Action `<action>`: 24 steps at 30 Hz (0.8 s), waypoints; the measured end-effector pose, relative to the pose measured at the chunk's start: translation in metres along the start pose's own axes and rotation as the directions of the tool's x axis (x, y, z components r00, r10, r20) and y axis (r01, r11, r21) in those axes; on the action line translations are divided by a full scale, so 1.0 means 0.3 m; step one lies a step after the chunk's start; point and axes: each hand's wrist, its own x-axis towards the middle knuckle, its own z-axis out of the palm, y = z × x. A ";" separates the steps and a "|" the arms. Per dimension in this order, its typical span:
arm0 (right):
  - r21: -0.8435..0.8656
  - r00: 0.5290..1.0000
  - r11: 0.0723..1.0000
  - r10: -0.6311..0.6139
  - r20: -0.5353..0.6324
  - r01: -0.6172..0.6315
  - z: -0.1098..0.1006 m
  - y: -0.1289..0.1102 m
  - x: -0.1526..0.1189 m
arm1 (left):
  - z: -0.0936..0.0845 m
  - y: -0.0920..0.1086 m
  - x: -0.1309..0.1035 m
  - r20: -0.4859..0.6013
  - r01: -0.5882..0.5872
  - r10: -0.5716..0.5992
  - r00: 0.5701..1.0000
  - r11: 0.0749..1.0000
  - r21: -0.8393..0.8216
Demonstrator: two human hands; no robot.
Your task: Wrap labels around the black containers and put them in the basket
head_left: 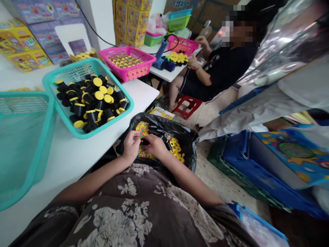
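My left hand [131, 147] is over a box lined with a black plastic bag [189, 156], its fingertips pinched together. What they hold, if anything, is too small to make out. Close beside it, my right hand [156, 146] is closed around a small black plastic cylinder [145, 141], mostly covered by the fingers. Below both hands lie many small multicoloured beads [142, 128]. Several loose black cylinders [156, 130] and a heap of yellow ring-shaped caps [177, 151] sit in the same box, towards its right side.
On the white table [102, 154] at left stand a teal basket [108, 128] of black cylinders with yellow caps, another teal basket [42, 157], and a pink basket [131, 73]. A co-worker [226, 68] sits on a red stool [187, 106]. Blue crates [267, 178] stand at right.
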 end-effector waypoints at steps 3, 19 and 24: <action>0.331 0.975 0.943 0.056 -0.216 0.019 0.002 0.024 -0.025 | -0.007 0.018 -0.007 0.094 0.019 -0.010 0.996 0.995 -0.096; 0.124 0.970 0.992 0.039 -0.240 -0.009 -0.016 0.023 -0.077 | -0.027 0.075 -0.034 0.249 -0.257 0.256 0.934 0.966 -0.028; -0.346 0.979 0.938 0.099 0.178 -0.032 -0.036 -0.041 -0.015 | -0.017 0.033 -0.020 -0.014 -0.077 0.077 0.997 0.995 -0.066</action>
